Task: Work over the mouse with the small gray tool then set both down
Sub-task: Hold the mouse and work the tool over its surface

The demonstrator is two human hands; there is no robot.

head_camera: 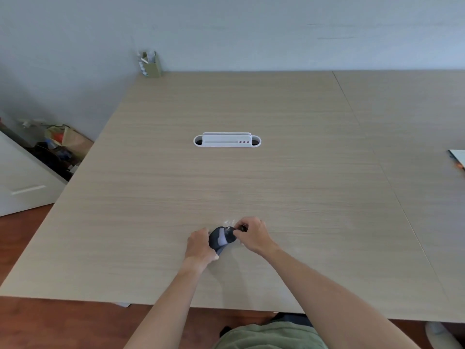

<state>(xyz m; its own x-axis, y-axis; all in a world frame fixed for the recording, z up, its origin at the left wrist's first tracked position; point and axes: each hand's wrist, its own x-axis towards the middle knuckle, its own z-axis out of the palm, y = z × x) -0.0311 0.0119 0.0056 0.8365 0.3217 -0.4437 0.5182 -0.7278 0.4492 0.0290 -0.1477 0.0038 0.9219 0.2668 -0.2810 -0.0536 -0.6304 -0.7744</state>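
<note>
Probably office | wide desk | cable grommet mid-desk | pen holder at desk's far-left corner

A mouse sits near the front edge of the bench, between the left hand and right hand. A cable tray lies mid-bench behind them. A box stands at the far left corner.

You have one head-worn wide-angle view, looking forward and down across the table toward the far wall; both hands sit near the bottom, probably close to you.
</note>
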